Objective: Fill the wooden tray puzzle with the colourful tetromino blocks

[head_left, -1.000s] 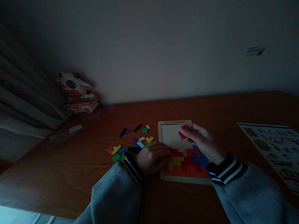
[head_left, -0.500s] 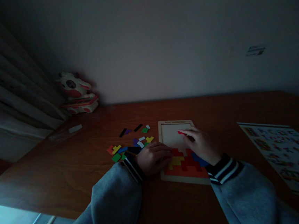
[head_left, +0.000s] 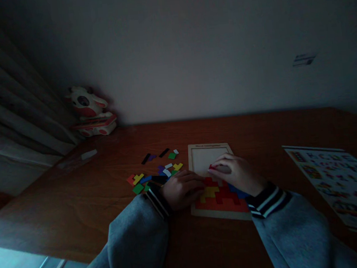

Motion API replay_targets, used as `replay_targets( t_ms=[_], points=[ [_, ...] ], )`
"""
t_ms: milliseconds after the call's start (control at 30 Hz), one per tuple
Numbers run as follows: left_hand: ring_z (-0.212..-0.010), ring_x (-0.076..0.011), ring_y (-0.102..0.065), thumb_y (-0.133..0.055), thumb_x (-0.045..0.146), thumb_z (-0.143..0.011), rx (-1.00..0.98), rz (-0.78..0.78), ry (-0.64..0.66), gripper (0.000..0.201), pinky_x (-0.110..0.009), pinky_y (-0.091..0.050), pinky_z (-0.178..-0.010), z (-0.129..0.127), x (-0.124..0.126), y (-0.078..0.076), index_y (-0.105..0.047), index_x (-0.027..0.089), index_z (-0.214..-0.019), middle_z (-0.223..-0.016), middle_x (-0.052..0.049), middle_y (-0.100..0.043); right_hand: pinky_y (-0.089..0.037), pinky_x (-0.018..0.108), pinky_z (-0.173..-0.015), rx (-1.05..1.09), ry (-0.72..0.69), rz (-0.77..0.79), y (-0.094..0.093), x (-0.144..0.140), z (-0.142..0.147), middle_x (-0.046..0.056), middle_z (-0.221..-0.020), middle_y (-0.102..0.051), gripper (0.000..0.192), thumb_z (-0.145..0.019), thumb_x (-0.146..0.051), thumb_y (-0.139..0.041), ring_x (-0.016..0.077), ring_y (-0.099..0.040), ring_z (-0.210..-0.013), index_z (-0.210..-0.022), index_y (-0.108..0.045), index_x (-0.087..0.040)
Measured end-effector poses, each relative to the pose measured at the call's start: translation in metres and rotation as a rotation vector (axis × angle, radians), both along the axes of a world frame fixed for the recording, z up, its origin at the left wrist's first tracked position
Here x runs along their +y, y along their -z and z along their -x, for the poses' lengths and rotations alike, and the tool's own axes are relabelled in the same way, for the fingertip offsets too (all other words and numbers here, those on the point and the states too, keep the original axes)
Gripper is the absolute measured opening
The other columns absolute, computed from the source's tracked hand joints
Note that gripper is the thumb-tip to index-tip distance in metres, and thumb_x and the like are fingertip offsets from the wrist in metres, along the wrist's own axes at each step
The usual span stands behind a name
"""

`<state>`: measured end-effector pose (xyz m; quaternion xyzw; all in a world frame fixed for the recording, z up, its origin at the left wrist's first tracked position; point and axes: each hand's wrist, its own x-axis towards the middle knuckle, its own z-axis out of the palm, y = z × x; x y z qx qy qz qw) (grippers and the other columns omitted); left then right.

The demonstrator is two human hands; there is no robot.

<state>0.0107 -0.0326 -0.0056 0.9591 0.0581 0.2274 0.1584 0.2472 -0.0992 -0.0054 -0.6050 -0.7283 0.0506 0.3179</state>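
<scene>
Right hand [head_left: 236, 174] lies fingers-down on a small red piece [head_left: 212, 168], pressing it onto the puzzle tray [head_left: 194, 155] near its left edge, just above the filled rows. Left hand [head_left: 183, 188], loosely curled and holding nothing visible, rests on the tray's left rim. The piece is likely light, stiff, flat wood: pinch its edges. Loose pieces [head_left: 157, 173] lie left on the tabletop [head_left: 93, 200].

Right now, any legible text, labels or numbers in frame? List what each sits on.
None can be read.
Puzzle board: a printed line along the top rim, too small and dark.
Picture sheet on the table: coloured prints, any lettering blurred.
Wall sticker: marks too blurred.
Toy in the corner: no lettering I can make out.
</scene>
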Motion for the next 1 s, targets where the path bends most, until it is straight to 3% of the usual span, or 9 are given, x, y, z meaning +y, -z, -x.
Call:
replay_targets(
  t_ms=[233,433,767,1000],
  points=[
    [-0.106,-0.0198,-0.062,-0.05,0.028,-0.097,0.005,0.003,0.003,0.023,-0.036,-0.049,-0.095,-0.001,-0.001,-0.002,-0.067,0.017,-0.106,-0.112,-0.01,-0.07,-0.052,0.04,-0.087,-0.068,-0.002,0.029,0.009,0.003,-0.002,0.007,-0.101,-0.07,0.017,-0.087,-0.03,-0.064,0.0229,-0.065,-0.097,-0.101,-0.069,-0.022],
    [-0.105,-0.0195,-0.062,-0.052,0.027,-0.096,-0.003,-0.002,0.019,0.021,-0.036,-0.05,-0.095,-0.001,0.0,0.001,-0.068,0.016,-0.103,-0.11,-0.009,-0.07,-0.05,0.041,-0.091,0.056,-0.096,0.118,0.011,0.003,-0.003,0.006,-0.107,-0.07,0.023,-0.085,-0.019,-0.064,0.0216,-0.064,-0.101,-0.107,-0.068,-0.024],
    [-0.104,-0.019,-0.063,-0.052,0.026,-0.096,0.003,-0.002,0.029,0.02,-0.035,-0.05,-0.094,-0.001,0.0,-0.001,-0.068,0.016,-0.103,-0.108,-0.009,-0.071,-0.05,0.039,-0.091,0.138,-0.117,0.183,0.0,-0.001,0.0,0.005,-0.102,-0.07,0.027,-0.084,-0.009,-0.057,0.0203,-0.065,-0.099,-0.1,-0.072,-0.025],
    [-0.102,-0.0198,-0.063,-0.052,0.026,-0.096,-0.002,-0.001,0.025,0.021,-0.036,-0.051,-0.093,-0.001,0.0,0.0,-0.069,0.015,-0.102,-0.109,-0.009,-0.071,-0.05,0.04,-0.09,0.103,-0.12,0.158,0.008,0.002,-0.001,0.006,-0.103,-0.068,0.021,-0.085,-0.017,-0.062,0.0209,-0.064,-0.098,-0.103,-0.07,-0.024]
  ],
)
